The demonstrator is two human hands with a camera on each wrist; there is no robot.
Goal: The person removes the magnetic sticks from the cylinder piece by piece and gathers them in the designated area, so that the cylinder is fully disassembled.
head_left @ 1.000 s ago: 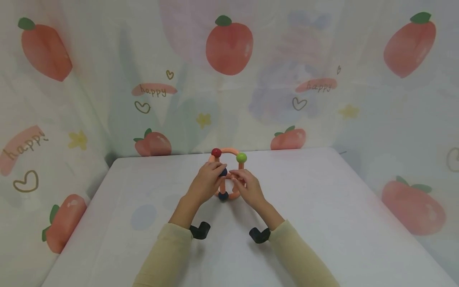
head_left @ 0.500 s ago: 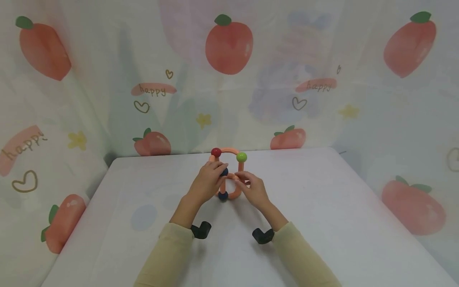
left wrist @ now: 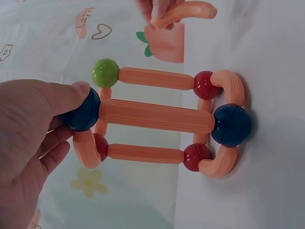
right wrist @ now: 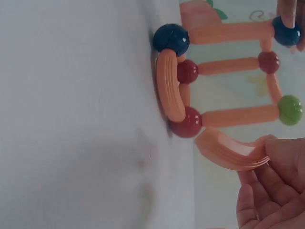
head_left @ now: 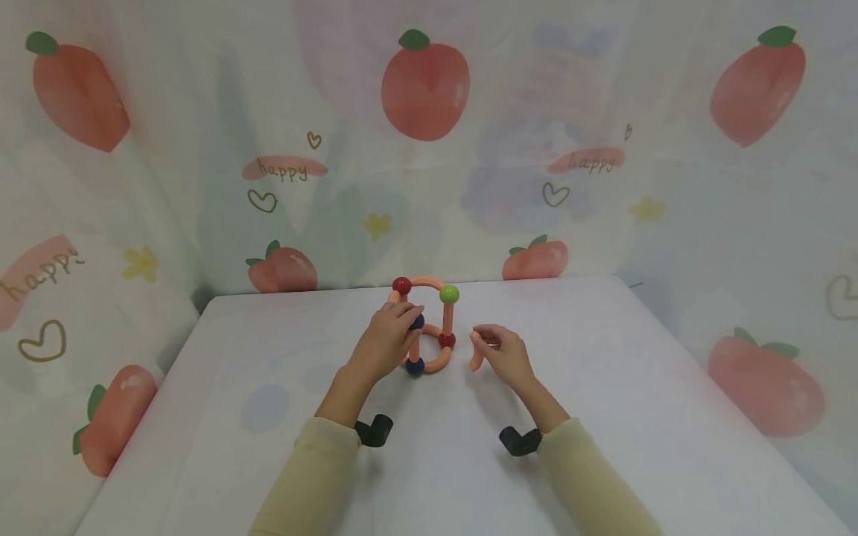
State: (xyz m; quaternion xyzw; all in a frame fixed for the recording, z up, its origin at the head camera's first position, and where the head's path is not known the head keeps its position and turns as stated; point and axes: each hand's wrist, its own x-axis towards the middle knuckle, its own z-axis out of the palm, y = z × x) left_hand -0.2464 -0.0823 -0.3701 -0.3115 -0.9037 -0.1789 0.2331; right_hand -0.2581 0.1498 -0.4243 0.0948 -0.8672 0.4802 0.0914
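Toward the far side of the white table (head_left: 439,476), an orange toy frame (left wrist: 150,153) with coloured balls stands between the 2 hands. The left hand (head_left: 385,339) is at its left, thumb and fingers pinching the upper blue ball (left wrist: 85,112), while the lower blue ball (left wrist: 232,125) rests on the table beneath it at the foot of an upright rod (left wrist: 157,116). Off the frame's right side, the right hand (head_left: 507,354) pinches 1 loose curved piece (right wrist: 231,151) by its upper end, the other end hanging down near a red ball (head_left: 446,340) but apart from the frame.
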